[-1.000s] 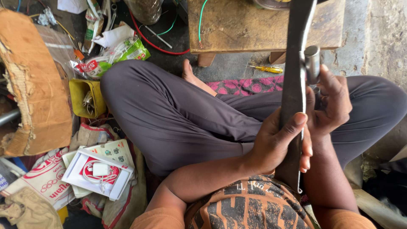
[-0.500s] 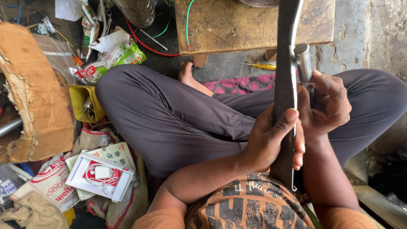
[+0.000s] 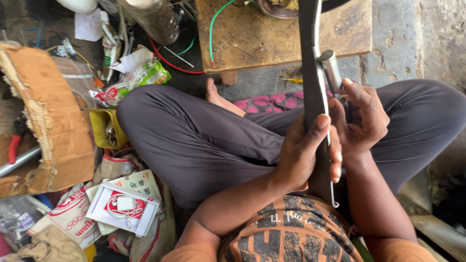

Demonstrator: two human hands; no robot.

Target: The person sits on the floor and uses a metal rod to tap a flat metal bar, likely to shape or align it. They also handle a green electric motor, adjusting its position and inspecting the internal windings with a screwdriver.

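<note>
Left hand (image 3: 303,153) wraps the dark bar (image 3: 313,92), which stands upright over the lap. Right hand (image 3: 361,121) seems closed on the cylinder (image 3: 332,70) at its edge. 1 bench (image 3: 252,39) crowds ahead; clutter left.

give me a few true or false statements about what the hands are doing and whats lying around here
1. The left hand wraps the long dark metal bar. True.
2. The right hand holds red pliers. False: its fingers rest at a silver cylinder on the bar.
3. A green wire lies on the wooden board. True.
4. The person stands upright. False: they sit cross-legged in dark trousers.
5. The yellow container sits on the board. False: it is on the floor beside the knee.
</note>
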